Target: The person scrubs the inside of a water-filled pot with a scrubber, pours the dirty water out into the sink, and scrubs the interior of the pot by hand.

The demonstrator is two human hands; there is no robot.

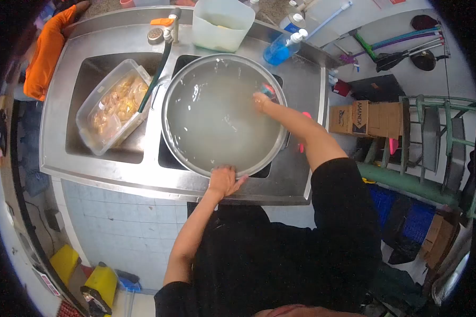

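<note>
A large round metal basin full of cloudy water sits over the right sink compartment. My left hand rests on the basin's near rim, fingers over the edge and thumb apart, with nothing held. My right hand is inside the basin near its right wall, fingers closed beside a small red and blue item. That item looks to be in its grip, but what it is cannot be made out.
A clear plastic tub of food pieces stands in the left sink. A green hose hangs from the faucet. Behind the basin are a translucent container and a blue soap bottle. Cardboard boxes are at right.
</note>
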